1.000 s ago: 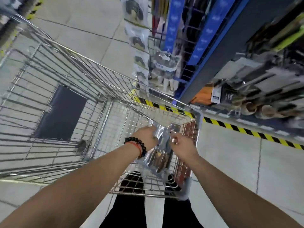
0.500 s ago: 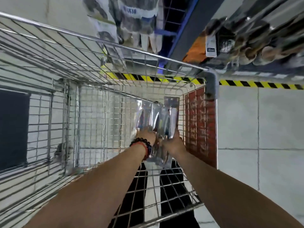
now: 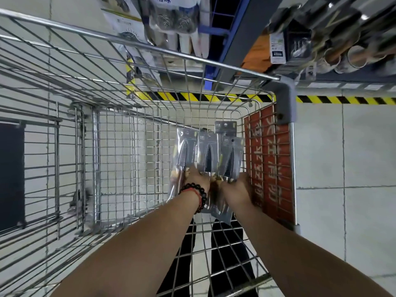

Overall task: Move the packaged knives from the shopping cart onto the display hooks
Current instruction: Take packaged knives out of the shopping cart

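1. Four packaged knives (image 3: 209, 153) are showing inside the shopping cart (image 3: 137, 146), fanned out side by side with their header cards pointing away from the person; more may be lying hidden behind them.
2. Each pack is showing as a clear, glossy plastic sleeve with a grey header card at its far end, and three are showing a dark, pointed blade whose tip is aiming toward that card. The fourth pack is sitting behind the others, and only its grey card is showing above them.
3. Two hands are reaching into the cart. The left hand (image 3: 198, 179) is gripping the lower part of the left-side packs, its fingers curling round the plastic; a dark beaded bracelet (image 3: 196, 192) and a red cord are circling that wrist.
4. The right hand (image 3: 235, 187) is clasping the lower part of the right-side packs, its fingers wrapping under them and out of sight.
5. The bundle is sitting at the cart's right end, just beside one red sign panel (image 3: 270, 161) with pale lettering fixed to the wire wall.
6. One yellow-and-black hazard stripe (image 3: 342, 100) is running along the floor beyond the cart, at the foot of the shelving (image 3: 317, 39), where hanging goods are appearing blurred.
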`<action>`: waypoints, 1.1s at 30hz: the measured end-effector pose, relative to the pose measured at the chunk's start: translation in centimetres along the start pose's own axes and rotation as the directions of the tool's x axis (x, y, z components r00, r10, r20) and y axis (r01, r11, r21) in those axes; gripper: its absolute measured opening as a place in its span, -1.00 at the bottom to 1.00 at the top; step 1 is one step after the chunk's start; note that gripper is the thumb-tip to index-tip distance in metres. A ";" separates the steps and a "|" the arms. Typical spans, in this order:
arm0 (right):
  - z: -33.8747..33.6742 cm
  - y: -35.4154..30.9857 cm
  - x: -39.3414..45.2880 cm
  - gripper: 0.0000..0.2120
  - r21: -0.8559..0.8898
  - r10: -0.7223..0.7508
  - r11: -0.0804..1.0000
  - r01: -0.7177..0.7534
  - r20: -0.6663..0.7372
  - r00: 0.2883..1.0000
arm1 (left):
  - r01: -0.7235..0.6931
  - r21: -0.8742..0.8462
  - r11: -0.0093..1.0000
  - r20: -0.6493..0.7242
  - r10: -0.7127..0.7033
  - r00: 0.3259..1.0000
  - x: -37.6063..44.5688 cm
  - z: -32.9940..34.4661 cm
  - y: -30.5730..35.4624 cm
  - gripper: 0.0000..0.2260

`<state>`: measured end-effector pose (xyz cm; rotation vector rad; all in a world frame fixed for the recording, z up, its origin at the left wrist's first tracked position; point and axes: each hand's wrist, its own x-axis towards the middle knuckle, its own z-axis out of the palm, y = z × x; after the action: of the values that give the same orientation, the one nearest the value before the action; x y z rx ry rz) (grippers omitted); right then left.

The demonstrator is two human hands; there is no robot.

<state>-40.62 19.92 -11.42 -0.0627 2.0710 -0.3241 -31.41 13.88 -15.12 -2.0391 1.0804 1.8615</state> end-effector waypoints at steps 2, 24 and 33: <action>0.0 -0.1 -0.3 -0.42 0.001 -0.001 1.000 0.001 -0.017 1.000 | 0.011 0.007 1.000 0.006 -0.011 1.000 0.3 0.1 -0.2 -0.43; -0.2 0.1 -0.5 -0.56 0.019 -0.058 0.998 0.058 0.006 0.998 | -0.038 -0.151 0.988 -0.034 0.033 0.999 -1.0 -1.0 0.1 -0.89; -5.7 -6.2 -9.5 -0.59 0.210 -0.345 0.921 0.329 0.046 0.937 | -0.235 -0.380 0.895 -0.133 0.199 0.971 -10.0 -9.0 5.8 -0.76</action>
<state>-41.35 16.84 0.88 -0.3097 1.9312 -0.7286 -27.34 8.39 -2.15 -2.3179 1.0625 2.2767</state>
